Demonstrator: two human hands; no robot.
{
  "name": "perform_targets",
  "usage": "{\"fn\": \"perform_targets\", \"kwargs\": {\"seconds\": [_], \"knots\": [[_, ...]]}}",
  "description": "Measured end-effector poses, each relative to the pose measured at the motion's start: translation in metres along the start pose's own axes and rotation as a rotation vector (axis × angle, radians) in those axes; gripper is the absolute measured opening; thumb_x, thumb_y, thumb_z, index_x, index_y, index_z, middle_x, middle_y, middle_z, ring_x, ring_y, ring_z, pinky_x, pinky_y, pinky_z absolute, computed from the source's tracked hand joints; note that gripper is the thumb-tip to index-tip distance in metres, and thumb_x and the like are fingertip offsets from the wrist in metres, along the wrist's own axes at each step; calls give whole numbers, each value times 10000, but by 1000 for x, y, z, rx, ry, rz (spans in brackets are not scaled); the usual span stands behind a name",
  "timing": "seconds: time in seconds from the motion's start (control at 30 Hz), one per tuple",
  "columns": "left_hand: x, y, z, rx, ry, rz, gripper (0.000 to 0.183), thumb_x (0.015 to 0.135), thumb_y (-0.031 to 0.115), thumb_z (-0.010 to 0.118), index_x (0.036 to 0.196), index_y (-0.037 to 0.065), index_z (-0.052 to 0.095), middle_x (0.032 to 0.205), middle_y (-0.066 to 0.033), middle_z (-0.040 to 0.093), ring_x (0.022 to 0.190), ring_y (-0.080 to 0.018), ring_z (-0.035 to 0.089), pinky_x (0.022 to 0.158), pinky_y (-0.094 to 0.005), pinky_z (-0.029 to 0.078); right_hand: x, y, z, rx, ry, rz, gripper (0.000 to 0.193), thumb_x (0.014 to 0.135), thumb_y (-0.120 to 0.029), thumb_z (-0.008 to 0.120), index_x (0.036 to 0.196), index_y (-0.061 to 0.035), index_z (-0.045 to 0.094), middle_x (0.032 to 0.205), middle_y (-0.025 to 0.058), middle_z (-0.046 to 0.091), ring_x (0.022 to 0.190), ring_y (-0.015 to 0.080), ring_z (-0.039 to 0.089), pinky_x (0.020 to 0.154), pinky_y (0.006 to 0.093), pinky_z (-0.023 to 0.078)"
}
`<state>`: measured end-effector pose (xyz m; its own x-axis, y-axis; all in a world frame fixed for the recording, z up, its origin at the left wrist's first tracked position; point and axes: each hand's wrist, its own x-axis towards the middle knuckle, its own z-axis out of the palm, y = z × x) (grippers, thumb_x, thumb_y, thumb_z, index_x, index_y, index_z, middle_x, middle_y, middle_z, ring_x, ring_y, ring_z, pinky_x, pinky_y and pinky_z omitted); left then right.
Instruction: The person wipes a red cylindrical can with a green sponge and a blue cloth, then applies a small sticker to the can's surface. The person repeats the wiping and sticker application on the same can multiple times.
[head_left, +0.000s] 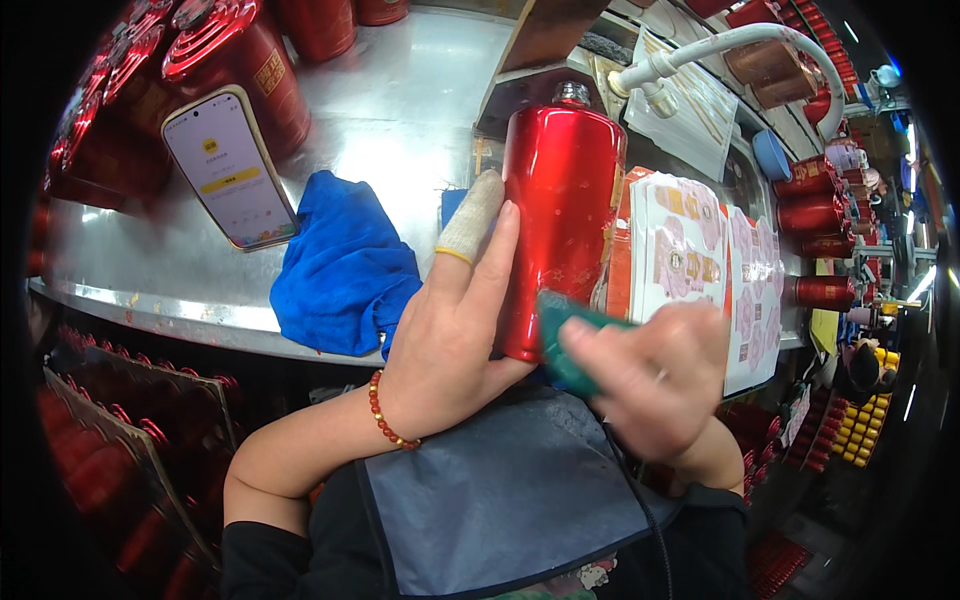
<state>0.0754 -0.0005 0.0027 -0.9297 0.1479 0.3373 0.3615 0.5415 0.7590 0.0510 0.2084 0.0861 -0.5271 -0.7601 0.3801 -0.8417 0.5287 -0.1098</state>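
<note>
Spreading across the upper view, the worktop (pixel 420 90) is dull brushed steel, smeared and reflective. Leaning over its near edge is the glossy red bottle (pixel 562 215), a smooth metallic cylinder with rounded shoulders and a short clear glass neck, its base toward the person. A crumpled blue cloth (pixel 345 265) of soft fabric lies just left of it, draped over the worktop's edge. To the right rests a stack of label sheets (pixel 690 250), flat white paper printed in pink and gold. A smartphone (pixel 230 170) with a lit screen leans against red bottles at upper left. The left hand (pixel 450 330), 1 finger wrapped in pale cloth tape, grips the bottle's left side. The right hand (pixel 655 375), blurred, pinches a green scraper (pixel 565 335) against the bottle's lower side.
</note>
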Motion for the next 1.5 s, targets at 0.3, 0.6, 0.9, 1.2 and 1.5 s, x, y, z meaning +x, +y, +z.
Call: {"fn": "perform_targets", "kwargs": {"seconds": [0.3, 0.6, 0.9, 1.2, 1.5], "knots": [[0, -6, 5, 17, 41, 45, 1074, 746, 118, 862, 1625, -44, 265, 1600, -354, 335, 1369, -513, 500, 1069, -451, 503, 6, -15, 1, 29, -67, -204, 396, 708, -76, 760, 1103, -57, 789, 876, 7, 550, 722, 186, 503, 601, 316, 384], [-2, -9, 4, 10, 29, 38, 1133, 702, 143, 897, 1627, -37, 269, 1625, -333, 308, 1387, -505, 484, 1097, -448, 483, 13, -15, -9, 30, -131, -141, 421, 705, -61, 783, 1127, -56, 786, 924, 27, 554, 755, 192, 512, 634, 327, 428], [-6, -18, 1, -102, -38, -9, 1115, 758, 150, 889, 1634, -46, 229, 1657, -323, 252, 1514, -486, 343, 1190, -450, 398, 27, 14, -10, 352, -151, 155, 287, 684, -17, 838, 954, -112, 830, 823, 24, 651, 732, 196, 568, 659, 320, 448], [-7, -30, 5, -97, -122, 22, 1203, 771, 268, 910, 1640, -59, 145, 1641, -338, 259, 1531, -557, 234, 1244, -581, 241, 2, 15, 1, 334, -62, -17, 328, 747, -103, 770, 1073, -95, 791, 921, 16, 689, 749, 184, 613, 637, 338, 483], [-4, -30, -1, -19, -179, 28, 1183, 768, 292, 900, 1636, -51, 173, 1630, -320, 298, 1544, -563, 178, 1260, -594, 193, -7, 14, 0, 444, -180, -110, 314, 768, -78, 795, 1073, -142, 826, 898, -51, 628, 812, 161, 525, 658, 319, 433]]}}
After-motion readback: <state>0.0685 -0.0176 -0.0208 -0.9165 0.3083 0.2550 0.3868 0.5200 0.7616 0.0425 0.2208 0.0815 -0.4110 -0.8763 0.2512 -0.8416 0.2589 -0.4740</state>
